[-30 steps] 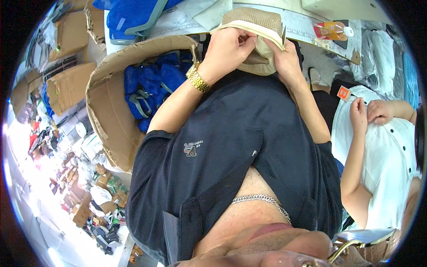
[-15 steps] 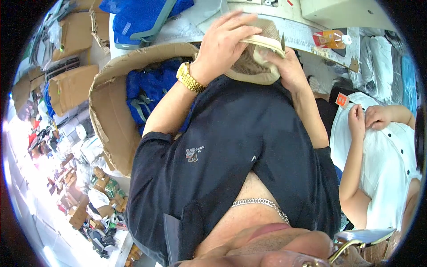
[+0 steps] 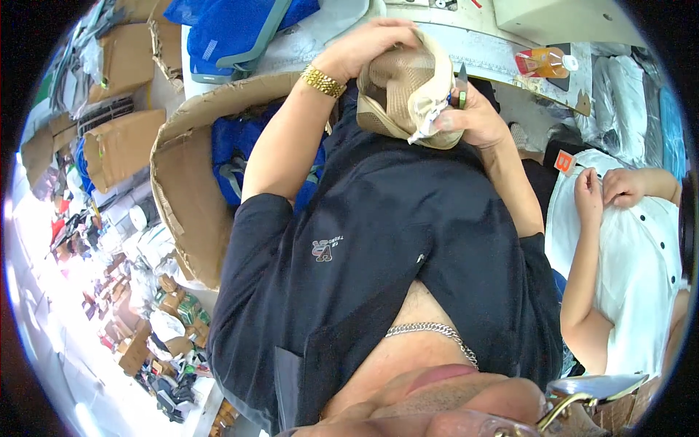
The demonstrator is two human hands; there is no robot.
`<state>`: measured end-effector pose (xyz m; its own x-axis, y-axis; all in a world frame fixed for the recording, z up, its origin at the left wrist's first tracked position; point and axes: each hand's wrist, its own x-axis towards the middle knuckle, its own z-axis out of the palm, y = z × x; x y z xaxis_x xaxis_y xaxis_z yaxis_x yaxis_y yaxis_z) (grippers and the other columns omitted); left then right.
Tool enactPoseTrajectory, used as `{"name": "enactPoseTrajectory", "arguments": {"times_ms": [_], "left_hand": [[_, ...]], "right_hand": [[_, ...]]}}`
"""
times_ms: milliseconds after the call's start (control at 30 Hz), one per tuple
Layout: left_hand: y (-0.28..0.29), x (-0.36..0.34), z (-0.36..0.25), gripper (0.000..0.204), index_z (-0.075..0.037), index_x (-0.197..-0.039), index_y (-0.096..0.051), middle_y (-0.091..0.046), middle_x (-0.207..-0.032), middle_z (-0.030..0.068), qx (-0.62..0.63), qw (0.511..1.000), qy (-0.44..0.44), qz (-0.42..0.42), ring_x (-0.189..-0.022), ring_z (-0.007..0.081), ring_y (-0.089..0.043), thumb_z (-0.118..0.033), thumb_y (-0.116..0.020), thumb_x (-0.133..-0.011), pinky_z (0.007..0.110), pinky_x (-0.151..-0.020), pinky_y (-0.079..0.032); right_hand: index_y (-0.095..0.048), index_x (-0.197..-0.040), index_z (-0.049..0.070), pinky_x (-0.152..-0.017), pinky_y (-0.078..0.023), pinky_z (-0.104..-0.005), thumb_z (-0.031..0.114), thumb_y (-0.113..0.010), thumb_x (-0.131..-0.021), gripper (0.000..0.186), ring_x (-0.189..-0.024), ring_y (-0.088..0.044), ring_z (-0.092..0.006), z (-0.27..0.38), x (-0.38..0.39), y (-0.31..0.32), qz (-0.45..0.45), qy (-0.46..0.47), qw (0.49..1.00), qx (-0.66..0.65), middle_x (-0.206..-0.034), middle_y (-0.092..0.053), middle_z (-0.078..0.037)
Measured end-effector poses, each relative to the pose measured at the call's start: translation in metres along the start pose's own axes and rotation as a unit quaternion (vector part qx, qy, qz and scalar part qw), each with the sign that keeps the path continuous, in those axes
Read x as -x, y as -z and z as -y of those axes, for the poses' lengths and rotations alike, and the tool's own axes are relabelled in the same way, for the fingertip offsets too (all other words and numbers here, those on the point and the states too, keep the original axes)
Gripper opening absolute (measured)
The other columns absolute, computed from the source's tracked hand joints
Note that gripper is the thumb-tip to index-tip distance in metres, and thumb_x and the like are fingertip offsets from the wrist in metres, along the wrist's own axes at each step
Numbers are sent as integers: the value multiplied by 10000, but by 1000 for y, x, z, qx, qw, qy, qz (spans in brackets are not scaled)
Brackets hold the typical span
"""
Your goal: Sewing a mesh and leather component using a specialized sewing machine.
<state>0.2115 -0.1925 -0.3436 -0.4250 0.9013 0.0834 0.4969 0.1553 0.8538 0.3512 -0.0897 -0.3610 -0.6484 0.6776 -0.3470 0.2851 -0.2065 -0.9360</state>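
A beige mesh pouch-like piece (image 3: 375, 109) with a pale bound edge is held up in front of my chest, its opening partly turned toward me. My left hand (image 3: 382, 42) is closed on its upper left rim; some of the fingertips are hidden by the mesh. At the right side, my right hand (image 3: 477, 118) pinches the pale edge, where a crumpled white strip (image 3: 429, 120) hangs. The same hand also holds a small cutting tool (image 3: 462, 87) with a dark pointed tip and a green part, probably thread snips, pointing up.
A large cardboard box (image 3: 186, 175) with blue mesh goods (image 3: 233, 156) stands at my left. Beyond, the worktable (image 3: 480, 51) bears a blue mesh item (image 3: 226, 40) and an orange drink bottle (image 3: 542, 64). A co-worker in white (image 3: 626, 240) sits close at my right.
The mesh piece has been turned and opened out, and a white strip now shows at its edge. My left hand has moved slightly up; my right hand has shifted down a little.
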Motion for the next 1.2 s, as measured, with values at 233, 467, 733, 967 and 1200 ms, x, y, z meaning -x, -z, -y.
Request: {"name": "enactPoseTrajectory", "arguments": {"times_ms": [233,467,733,967,1200], "left_hand": [[-1,9,-5,163,-41,-957,-682,-692,-827,84,10,998,-29,-61,-683,206,-670,-115,-686,-811,330,-638,-534],[10,-36,-20,276,-69,-1059,-658,-614,-1171,135,-200,941,-258,-89,-1146,303,-535,-59,-657,-783,388,-969,-429],[60,-51,10,174,-7,-942,-654,-605,-735,-3,92,991,95,29,-704,52,-525,-124,-569,-846,223,-645,-438],[42,-66,41,194,-31,-947,-680,-640,-850,-7,330,909,218,131,-767,78,-571,-145,-624,-800,203,-690,-457],[50,-81,40,224,-40,-979,-683,-668,-886,7,394,902,146,101,-821,88,-602,-231,-671,-863,232,-753,-484]], "right_hand": [[-603,-1124,-32,-812,-498,-280,164,-607,-915,286,-923,-632,-151,-10,-8,-1,-9,-64,970,-232,-1038,-668,-97],[-623,-1096,-13,-809,-496,-275,118,-659,-855,277,-887,-632,-142,-4,-15,35,74,-35,982,-173,-1014,-672,-76],[-662,-1020,9,-819,-460,-255,98,-678,-815,224,-864,-586,-90,22,-21,2,192,27,980,-53,-945,-671,-28],[-611,-1109,17,-838,-496,-273,88,-734,-740,395,-892,-625,-121,20,-19,7,387,-26,892,-232,-993,-675,-41],[-641,-1087,31,-737,-506,-238,274,-740,-809,382,-815,-629,-106,34,-43,41,237,-58,957,-156,-942,-669,-40]]}}
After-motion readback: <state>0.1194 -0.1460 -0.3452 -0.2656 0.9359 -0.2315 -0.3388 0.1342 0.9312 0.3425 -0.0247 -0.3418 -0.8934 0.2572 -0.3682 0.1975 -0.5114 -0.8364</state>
